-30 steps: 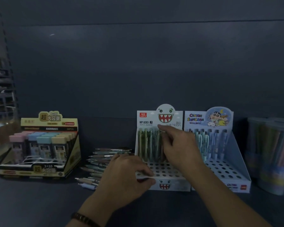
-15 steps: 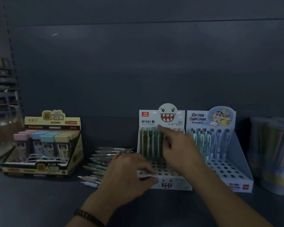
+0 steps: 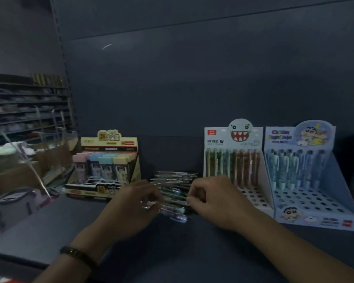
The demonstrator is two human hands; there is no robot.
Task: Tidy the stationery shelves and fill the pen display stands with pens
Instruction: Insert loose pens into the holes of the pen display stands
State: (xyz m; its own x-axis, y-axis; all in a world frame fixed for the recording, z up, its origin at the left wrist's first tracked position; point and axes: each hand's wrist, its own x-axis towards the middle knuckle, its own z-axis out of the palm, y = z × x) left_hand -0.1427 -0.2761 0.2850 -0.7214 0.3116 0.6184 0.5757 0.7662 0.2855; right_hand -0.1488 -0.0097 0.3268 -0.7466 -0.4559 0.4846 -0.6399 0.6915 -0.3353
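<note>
Glossy printed card pen stand; shiny plastic pens; matt dark shelf.

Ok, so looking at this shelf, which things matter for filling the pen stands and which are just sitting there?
For the job: loose pens, monster-face stand, cartoon stand, left hand and right hand pinching pens in the pile.
Just lying about: yellow box of pastel cases, cardboard boxes at far left.
</note>
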